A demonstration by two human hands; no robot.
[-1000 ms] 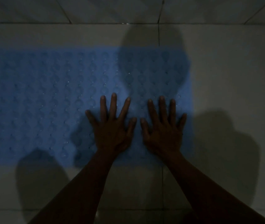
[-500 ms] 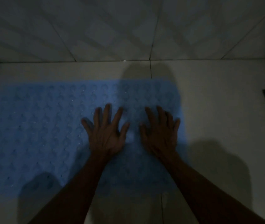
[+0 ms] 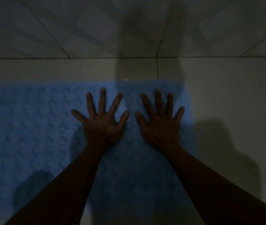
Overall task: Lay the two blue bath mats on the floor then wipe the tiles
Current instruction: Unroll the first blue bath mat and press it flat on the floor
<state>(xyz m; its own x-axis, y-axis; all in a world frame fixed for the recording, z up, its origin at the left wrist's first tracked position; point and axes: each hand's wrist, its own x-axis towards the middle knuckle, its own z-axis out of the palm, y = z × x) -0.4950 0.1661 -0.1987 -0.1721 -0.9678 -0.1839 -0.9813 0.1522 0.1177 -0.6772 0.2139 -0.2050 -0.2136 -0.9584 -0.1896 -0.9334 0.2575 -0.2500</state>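
Now | left hand [image 3: 102, 125] and right hand [image 3: 160, 127] flat, fingers spread, pressing blue bath mat [image 3: 31, 127] | pale floor tiles [image 3: 234, 95] around, wall [image 3: 80, 26] beyond

Hands slide up the mat

We've pushed our left hand [image 3: 103, 125] and right hand [image 3: 160, 125] toward the blue bath mat's [image 3: 31, 127] far edge, fingers spread wider; more wall tile [image 3: 80, 26] shows now.

No readable text, label, brand, number or sign anywhere in view.

Blue mat [image 3: 31, 135] on tiled floor [image 3: 234, 95]
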